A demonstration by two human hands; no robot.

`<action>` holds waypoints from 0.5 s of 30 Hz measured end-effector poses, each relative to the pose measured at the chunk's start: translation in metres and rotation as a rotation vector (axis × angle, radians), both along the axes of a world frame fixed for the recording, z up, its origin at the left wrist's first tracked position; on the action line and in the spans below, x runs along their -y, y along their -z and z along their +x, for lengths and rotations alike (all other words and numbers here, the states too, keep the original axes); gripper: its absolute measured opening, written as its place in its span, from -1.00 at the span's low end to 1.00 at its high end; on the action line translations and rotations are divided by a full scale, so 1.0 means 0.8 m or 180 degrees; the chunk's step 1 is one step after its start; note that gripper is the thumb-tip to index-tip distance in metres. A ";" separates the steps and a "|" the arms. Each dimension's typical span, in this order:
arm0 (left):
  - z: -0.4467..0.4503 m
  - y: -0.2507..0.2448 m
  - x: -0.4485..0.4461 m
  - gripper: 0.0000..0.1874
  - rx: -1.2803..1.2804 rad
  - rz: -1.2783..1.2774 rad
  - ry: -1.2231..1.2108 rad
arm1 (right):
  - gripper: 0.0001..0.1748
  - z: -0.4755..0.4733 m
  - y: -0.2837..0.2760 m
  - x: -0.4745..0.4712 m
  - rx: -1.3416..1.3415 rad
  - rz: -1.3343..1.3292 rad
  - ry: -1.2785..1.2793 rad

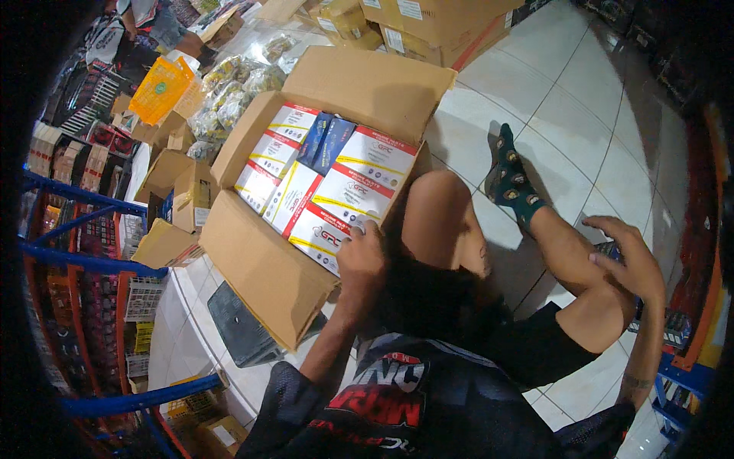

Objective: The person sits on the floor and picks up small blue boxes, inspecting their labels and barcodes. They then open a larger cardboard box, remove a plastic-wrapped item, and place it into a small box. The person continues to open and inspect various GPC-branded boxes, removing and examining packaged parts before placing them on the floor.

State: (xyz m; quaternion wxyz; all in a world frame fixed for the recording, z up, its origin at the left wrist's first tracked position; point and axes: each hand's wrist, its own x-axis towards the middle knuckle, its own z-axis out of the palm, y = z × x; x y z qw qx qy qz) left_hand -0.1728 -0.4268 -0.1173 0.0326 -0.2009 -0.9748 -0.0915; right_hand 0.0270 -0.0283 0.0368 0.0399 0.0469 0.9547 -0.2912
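An open cardboard carton (258,235) stands before me, packed with white, red and yellow GPC parts boxes (367,150) and a pair of dark blue boxes (327,143). My left hand (362,249) is at the carton's near right corner, fingers bent over a GPC box (321,232); a small pale round item shows at the fingertips, and whether it is held cannot be told. Over my lower leg, at the right, my right hand (628,261) hovers or rests with fingers apart and nothing seen in it.
Blue and orange shelving (86,261) with goods lines the left. Behind the carton lie plastic-bagged parts (235,97), an orange crate (163,89) and more cartons (413,28). A smaller open carton (192,198) touches the left side. A dark flat object (241,327) lies beneath the near flap.
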 end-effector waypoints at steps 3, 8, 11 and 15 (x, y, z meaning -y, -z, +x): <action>0.001 -0.001 0.001 -0.68 -0.0080 0.0392 0.0211 | -0.36 0.013 0.006 0.010 0.0083 -0.0210 0.0055; 0.003 -0.024 0.000 -0.71 0.0556 0.0061 0.0021 | -0.33 0.031 -0.002 0.011 0.0275 -0.0553 0.0355; -0.011 -0.047 0.015 -0.77 0.1079 0.0017 0.0214 | -0.32 0.041 -0.007 0.003 0.0327 -0.0576 0.0556; -0.119 -0.069 0.060 -0.69 0.1086 0.1253 0.1167 | -0.32 0.049 0.003 -0.007 0.0314 -0.0008 0.0880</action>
